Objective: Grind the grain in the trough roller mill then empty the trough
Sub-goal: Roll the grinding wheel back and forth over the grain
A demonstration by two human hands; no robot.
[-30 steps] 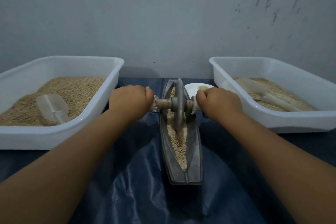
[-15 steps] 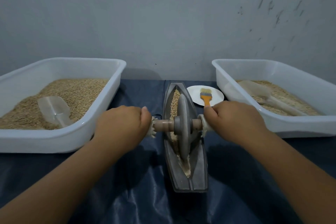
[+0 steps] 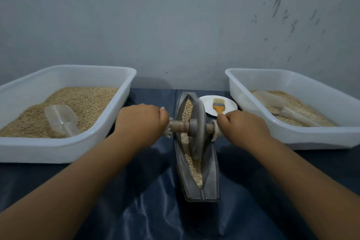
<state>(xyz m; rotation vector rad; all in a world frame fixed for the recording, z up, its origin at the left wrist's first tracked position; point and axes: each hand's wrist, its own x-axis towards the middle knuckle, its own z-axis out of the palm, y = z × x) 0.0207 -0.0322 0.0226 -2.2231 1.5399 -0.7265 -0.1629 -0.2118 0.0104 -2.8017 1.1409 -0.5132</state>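
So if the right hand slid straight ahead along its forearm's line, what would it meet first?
Probably the orange brush on the white plate, just beyond the right hand; height above them is unclear.

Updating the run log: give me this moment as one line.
step: grinding | left hand: grips axle | right hand: grips axle | wheel: mid-trough | grain: in trough

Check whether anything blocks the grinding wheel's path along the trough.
Nothing visible does. The grey disc wheel sits mid-trough in the dark metal trough, with only tan grain before and behind it. The left hand and right hand grip the wooden axle outside the walls.
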